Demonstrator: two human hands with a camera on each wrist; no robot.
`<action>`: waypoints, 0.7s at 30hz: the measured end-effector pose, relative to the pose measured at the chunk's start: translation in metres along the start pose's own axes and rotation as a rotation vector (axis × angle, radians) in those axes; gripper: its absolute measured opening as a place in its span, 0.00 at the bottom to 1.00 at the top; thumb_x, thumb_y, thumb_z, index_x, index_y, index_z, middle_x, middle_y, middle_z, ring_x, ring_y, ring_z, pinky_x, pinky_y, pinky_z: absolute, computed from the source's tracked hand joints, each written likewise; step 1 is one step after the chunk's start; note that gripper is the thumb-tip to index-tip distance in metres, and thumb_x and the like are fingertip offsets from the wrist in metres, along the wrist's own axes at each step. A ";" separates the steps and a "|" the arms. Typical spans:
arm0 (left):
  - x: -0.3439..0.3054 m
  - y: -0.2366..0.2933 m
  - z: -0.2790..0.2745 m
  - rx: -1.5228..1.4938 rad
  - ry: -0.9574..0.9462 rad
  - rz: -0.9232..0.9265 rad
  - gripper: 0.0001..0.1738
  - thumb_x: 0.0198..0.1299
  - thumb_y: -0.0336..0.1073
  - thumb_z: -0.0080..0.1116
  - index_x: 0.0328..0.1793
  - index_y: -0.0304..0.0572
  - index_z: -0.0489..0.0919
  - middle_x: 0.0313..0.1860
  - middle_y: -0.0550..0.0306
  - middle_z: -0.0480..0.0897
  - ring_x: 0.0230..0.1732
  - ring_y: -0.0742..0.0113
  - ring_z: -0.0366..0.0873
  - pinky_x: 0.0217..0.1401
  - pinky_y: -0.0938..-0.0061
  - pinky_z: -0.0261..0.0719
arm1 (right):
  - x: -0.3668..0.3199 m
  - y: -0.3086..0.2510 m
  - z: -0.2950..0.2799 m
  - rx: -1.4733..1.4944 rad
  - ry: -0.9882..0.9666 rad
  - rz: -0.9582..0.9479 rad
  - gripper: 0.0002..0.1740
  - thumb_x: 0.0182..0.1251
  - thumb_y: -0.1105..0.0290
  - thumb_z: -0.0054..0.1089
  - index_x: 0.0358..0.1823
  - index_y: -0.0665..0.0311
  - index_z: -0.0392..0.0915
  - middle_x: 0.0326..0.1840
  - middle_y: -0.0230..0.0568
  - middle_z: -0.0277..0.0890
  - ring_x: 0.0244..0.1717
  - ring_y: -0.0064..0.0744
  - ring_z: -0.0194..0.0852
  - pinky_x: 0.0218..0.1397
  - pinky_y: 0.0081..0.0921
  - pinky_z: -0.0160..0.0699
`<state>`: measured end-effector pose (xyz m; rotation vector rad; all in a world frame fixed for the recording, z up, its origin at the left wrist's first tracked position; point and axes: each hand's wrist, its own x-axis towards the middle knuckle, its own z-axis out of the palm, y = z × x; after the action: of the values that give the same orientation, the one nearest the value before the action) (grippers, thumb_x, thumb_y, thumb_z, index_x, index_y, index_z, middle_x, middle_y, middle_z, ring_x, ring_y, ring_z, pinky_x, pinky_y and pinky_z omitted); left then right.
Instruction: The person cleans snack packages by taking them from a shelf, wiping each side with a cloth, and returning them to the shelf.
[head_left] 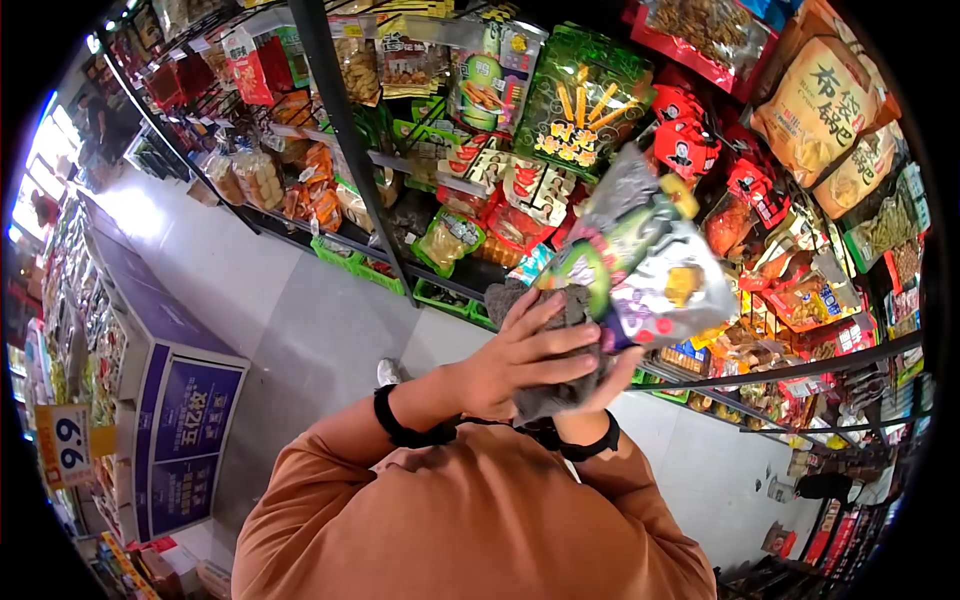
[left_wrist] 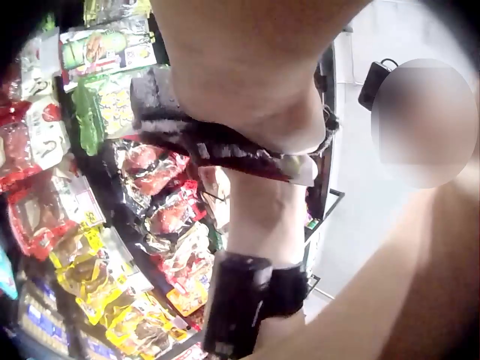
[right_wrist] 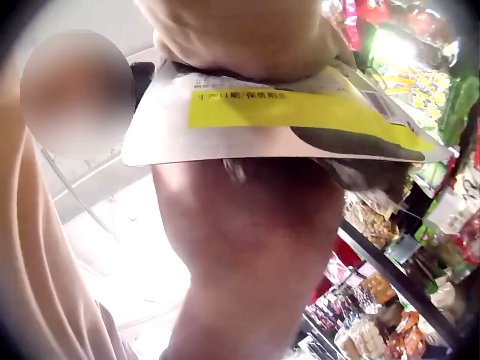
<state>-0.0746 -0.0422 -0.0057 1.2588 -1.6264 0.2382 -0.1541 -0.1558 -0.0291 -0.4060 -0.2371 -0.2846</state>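
Observation:
A shiny snack bag [head_left: 660, 265], silver with green and purple print, is held up in front of the chest at a tilt. My right hand [head_left: 616, 382] grips its lower edge, the fingers partly hidden behind the bag. Against the bag's lower left side my left hand [head_left: 530, 352] holds a dark grey cloth [head_left: 560, 392], fingers curled over it. In the left wrist view the cloth [left_wrist: 199, 139] shows dark below the left hand [left_wrist: 247, 75]. The right wrist view shows a pale panel of the bag [right_wrist: 161, 131] with a yellow strip, under the right hand [right_wrist: 247, 37].
Shelves ahead carry many snack packs, among them a green bag [head_left: 580, 100] and an orange-brown bag [head_left: 820, 95]. A dark shelf post [head_left: 350, 130] stands left of the hands. Green baskets [head_left: 340, 255] line the bottom. A purple display stand [head_left: 190, 430] is at left.

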 end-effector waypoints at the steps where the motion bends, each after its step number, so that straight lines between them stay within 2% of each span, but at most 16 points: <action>1: -0.006 -0.003 -0.004 -0.073 0.047 -0.039 0.28 0.66 0.44 0.49 0.72 0.51 0.67 0.77 0.53 0.57 0.81 0.44 0.35 0.76 0.46 0.25 | 0.012 -0.007 0.026 -0.049 -0.088 -0.015 0.56 0.55 0.27 0.47 0.73 0.64 0.52 0.74 0.42 0.54 0.72 0.41 0.53 0.76 0.37 0.48; 2: -0.013 -0.008 -0.012 -0.198 0.032 -0.099 0.29 0.67 0.42 0.49 0.74 0.51 0.64 0.79 0.50 0.51 0.80 0.41 0.32 0.76 0.45 0.25 | 0.024 -0.013 0.051 -0.096 -0.177 -0.030 0.59 0.51 0.23 0.47 0.73 0.62 0.52 0.72 0.38 0.57 0.71 0.37 0.56 0.75 0.36 0.50; 3: -0.018 -0.011 -0.013 -0.260 0.085 -0.118 0.31 0.67 0.41 0.48 0.76 0.51 0.60 0.80 0.48 0.46 0.80 0.40 0.31 0.76 0.45 0.25 | 0.027 -0.007 0.054 0.021 -0.115 0.003 0.61 0.47 0.21 0.49 0.74 0.57 0.52 0.72 0.38 0.57 0.69 0.36 0.58 0.74 0.36 0.53; 4: -0.025 -0.014 -0.013 -0.323 0.137 -0.137 0.33 0.67 0.41 0.48 0.78 0.52 0.57 0.81 0.46 0.41 0.80 0.39 0.29 0.76 0.45 0.25 | 0.032 -0.001 0.056 -0.259 -0.009 0.004 0.62 0.46 0.18 0.45 0.75 0.55 0.51 0.72 0.40 0.57 0.68 0.37 0.59 0.71 0.34 0.57; 5: -0.033 -0.018 -0.019 -0.220 0.137 -0.137 0.38 0.67 0.39 0.48 0.80 0.47 0.47 0.81 0.44 0.33 0.80 0.39 0.27 0.76 0.47 0.28 | 0.041 0.011 0.062 -0.505 -0.073 -0.018 0.60 0.49 0.19 0.41 0.75 0.54 0.50 0.73 0.43 0.55 0.68 0.38 0.59 0.70 0.33 0.58; 6: -0.041 -0.015 -0.025 -0.215 0.140 -0.138 0.38 0.67 0.39 0.48 0.80 0.47 0.47 0.81 0.44 0.33 0.80 0.39 0.27 0.76 0.47 0.28 | 0.054 0.026 0.070 -0.750 -0.137 -0.043 0.58 0.53 0.20 0.37 0.76 0.54 0.48 0.74 0.45 0.53 0.67 0.38 0.59 0.69 0.32 0.59; 7: -0.050 -0.011 -0.031 -0.248 0.254 -0.281 0.35 0.67 0.36 0.48 0.78 0.42 0.51 0.78 0.44 0.46 0.77 0.44 0.41 0.75 0.52 0.40 | 0.070 0.041 0.066 -0.927 -0.234 -0.203 0.56 0.59 0.23 0.29 0.77 0.59 0.45 0.77 0.50 0.44 0.72 0.43 0.53 0.70 0.34 0.57; 8: -0.056 -0.010 -0.041 -0.280 0.370 -0.422 0.32 0.67 0.33 0.48 0.76 0.38 0.55 0.74 0.43 0.59 0.75 0.49 0.55 0.74 0.57 0.52 | 0.084 0.058 0.041 -0.787 -0.381 -0.243 0.70 0.46 0.16 0.38 0.76 0.70 0.39 0.78 0.48 0.45 0.78 0.43 0.42 0.77 0.38 0.40; 10: -0.054 -0.013 -0.078 -0.251 0.351 -0.486 0.35 0.68 0.38 0.46 0.77 0.36 0.49 0.76 0.42 0.52 0.77 0.50 0.50 0.75 0.58 0.49 | 0.128 0.073 0.079 -1.434 -0.506 -0.544 0.53 0.66 0.32 0.37 0.74 0.74 0.46 0.79 0.59 0.36 0.80 0.50 0.35 0.75 0.45 0.44; 11: -0.052 -0.014 -0.100 -0.227 0.330 -0.557 0.39 0.68 0.43 0.45 0.78 0.35 0.43 0.78 0.40 0.46 0.78 0.51 0.45 0.76 0.59 0.46 | 0.128 0.100 0.094 -0.943 -0.399 -0.394 0.50 0.66 0.37 0.44 0.73 0.76 0.49 0.78 0.62 0.38 0.79 0.56 0.37 0.75 0.46 0.43; 12: -0.054 -0.017 -0.121 -0.204 0.307 -0.628 0.44 0.69 0.48 0.44 0.79 0.34 0.37 0.80 0.38 0.40 0.80 0.52 0.40 0.77 0.60 0.42 | 0.129 0.110 0.079 -1.403 -0.419 -0.435 0.48 0.65 0.39 0.49 0.72 0.72 0.54 0.77 0.66 0.40 0.76 0.63 0.41 0.73 0.51 0.46; 14: -0.119 -0.081 -0.130 -0.431 0.601 -0.757 0.47 0.67 0.52 0.48 0.80 0.36 0.37 0.79 0.43 0.46 0.77 0.54 0.51 0.76 0.63 0.50 | 0.140 0.142 0.064 -1.558 -0.543 -0.691 0.44 0.64 0.39 0.50 0.72 0.65 0.59 0.76 0.68 0.42 0.73 0.69 0.46 0.71 0.57 0.49; 15: -0.042 -0.052 -0.161 -0.949 1.012 -0.232 0.48 0.65 0.56 0.51 0.81 0.47 0.39 0.78 0.50 0.50 0.74 0.55 0.56 0.75 0.62 0.54 | 0.139 0.157 0.065 -1.545 -0.560 -0.679 0.41 0.61 0.40 0.54 0.71 0.55 0.62 0.75 0.70 0.44 0.72 0.72 0.48 0.70 0.60 0.49; 16: -0.034 -0.035 -0.186 -0.951 1.010 -0.233 0.48 0.65 0.56 0.51 0.81 0.47 0.39 0.78 0.50 0.50 0.74 0.55 0.56 0.75 0.62 0.54 | 0.139 0.166 0.073 -1.553 -0.616 -0.656 0.41 0.58 0.39 0.58 0.70 0.50 0.64 0.75 0.69 0.44 0.71 0.73 0.49 0.68 0.62 0.51; 18: -0.043 -0.020 -0.229 -1.437 0.777 -0.150 0.45 0.65 0.61 0.48 0.81 0.58 0.42 0.77 0.54 0.54 0.72 0.55 0.59 0.73 0.63 0.59 | 0.141 0.193 0.070 -1.582 -0.683 -0.689 0.41 0.53 0.39 0.62 0.68 0.45 0.66 0.75 0.67 0.46 0.69 0.75 0.51 0.65 0.64 0.53; 21: -0.075 -0.030 -0.247 -1.564 0.714 -0.293 0.44 0.65 0.61 0.47 0.81 0.58 0.42 0.77 0.54 0.54 0.72 0.54 0.59 0.74 0.62 0.59 | 0.164 0.209 0.082 -1.616 -0.633 -0.679 0.40 0.52 0.36 0.61 0.65 0.44 0.69 0.75 0.64 0.47 0.70 0.75 0.49 0.65 0.65 0.51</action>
<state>0.0893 0.1551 0.0365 0.0862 -0.5671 -0.6220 0.0515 0.0260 0.0162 -2.0439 -0.7554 -1.0102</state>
